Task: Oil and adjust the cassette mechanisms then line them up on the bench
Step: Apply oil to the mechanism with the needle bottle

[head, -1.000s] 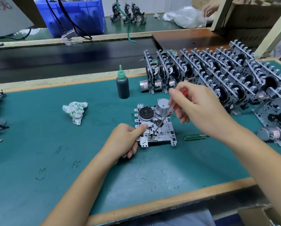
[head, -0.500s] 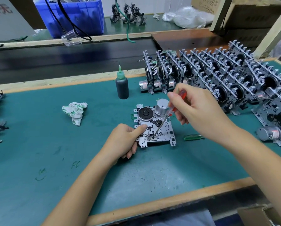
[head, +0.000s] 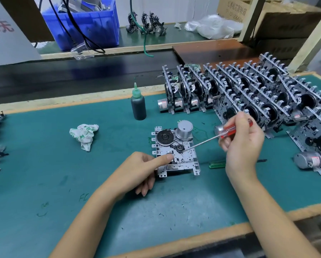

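Head view: left hand (head: 137,170) pins one mechanism (head: 176,151); right hand (head: 243,146) grips one screwdriver (head: 230,130).

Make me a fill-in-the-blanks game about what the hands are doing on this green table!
1. The right hand holds a screwdriver with a ____ handle.
2. The left hand steadies the cassette mechanism with its ____ pressed on top.
3. The oil bottle has a green tip and stands ____.
4. A second screwdriver with a ____ handle lies on the mat.

Missing words: red; thumb; upright; green
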A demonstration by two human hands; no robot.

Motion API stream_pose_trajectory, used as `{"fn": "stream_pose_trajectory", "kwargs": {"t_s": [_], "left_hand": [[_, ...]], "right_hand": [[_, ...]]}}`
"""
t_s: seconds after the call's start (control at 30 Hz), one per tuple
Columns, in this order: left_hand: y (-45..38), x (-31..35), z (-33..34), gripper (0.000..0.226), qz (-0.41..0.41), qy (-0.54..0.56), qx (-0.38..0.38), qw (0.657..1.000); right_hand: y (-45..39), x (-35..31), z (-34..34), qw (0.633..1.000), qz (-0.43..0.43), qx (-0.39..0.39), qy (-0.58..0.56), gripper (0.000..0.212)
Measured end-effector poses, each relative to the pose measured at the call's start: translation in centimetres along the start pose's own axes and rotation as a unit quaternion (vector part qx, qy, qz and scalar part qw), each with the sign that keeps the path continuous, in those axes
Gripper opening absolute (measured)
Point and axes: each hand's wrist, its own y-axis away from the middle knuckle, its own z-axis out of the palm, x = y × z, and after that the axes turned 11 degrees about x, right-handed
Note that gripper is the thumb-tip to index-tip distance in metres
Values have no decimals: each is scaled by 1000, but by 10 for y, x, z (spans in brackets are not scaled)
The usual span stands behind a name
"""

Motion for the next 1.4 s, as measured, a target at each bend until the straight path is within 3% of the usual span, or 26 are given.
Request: {"fn": "stream_pose_trajectory", "kwargs": {"t_s": [0.3, 0.5, 0.67, 0.83, 1.0, 1.17, 1.4], "left_hand": [[-2, -1, -2, 59, -9, 29, -23, 999], [-2, 0, 4, 60, -7, 20, 7, 1000], [-4, 0, -1, 59, -15, 21, -24, 999], [-4, -1, 3, 57, -11, 17, 1, 1000], [-5, 1, -1, 63, -13, 19, -38, 999], [-3, 0, 3, 59, -10, 7, -5, 1000], [-2, 3, -3, 58, -6, 15, -38, 999]], "right_hand": [[8, 7, 1, 991, -74, -77, 85, 34], [5, 8, 0, 992, -73, -60, 84, 40], [5, 8, -1, 991, -80, -54, 95, 38], [5, 8, -1, 990, -82, -52, 107, 36], [6, 9, -1, 987, -86, -67, 117, 34], [6, 11, -1, 983, -90, -77, 140, 34], [6, 11, -1, 983, -98, -68, 139, 34]]}}
